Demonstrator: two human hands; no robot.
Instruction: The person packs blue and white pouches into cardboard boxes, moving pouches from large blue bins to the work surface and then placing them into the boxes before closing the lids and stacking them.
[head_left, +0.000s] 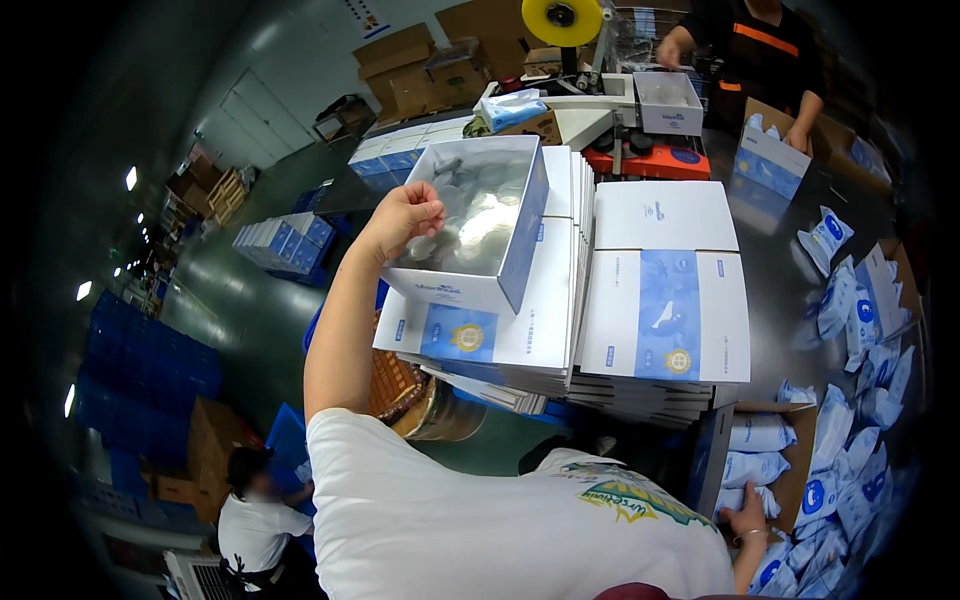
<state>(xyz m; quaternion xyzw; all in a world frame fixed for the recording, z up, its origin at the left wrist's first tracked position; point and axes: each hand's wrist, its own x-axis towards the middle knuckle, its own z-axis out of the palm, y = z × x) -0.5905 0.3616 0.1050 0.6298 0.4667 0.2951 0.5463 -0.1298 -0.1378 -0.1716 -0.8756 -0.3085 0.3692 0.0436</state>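
Note:
My left hand [408, 222] is over the near left rim of an open white box [450, 288], its thumb and fingers pinched together. Whatever may be between the fingertips is too small to tell. Inside that box lie several round, shiny clear pieces [487, 222]. Low on the right, my right hand [745, 518] reaches into an open carton [800, 440] with a brown inside. Its fingers close on a white-and-blue soft packet [752, 500], partly hiding it. More such packets [755, 467] lie in a row in the same carton.
Flattened white-and-blue boxes [665, 290] are stacked before me, some under the white box. Loose packets [832, 420] pile up at right. Across the table, a co-worker [765, 60] handles another carton [772, 158] beside a machine with a yellow reel [561, 18]. Another person [260, 525] is lower left.

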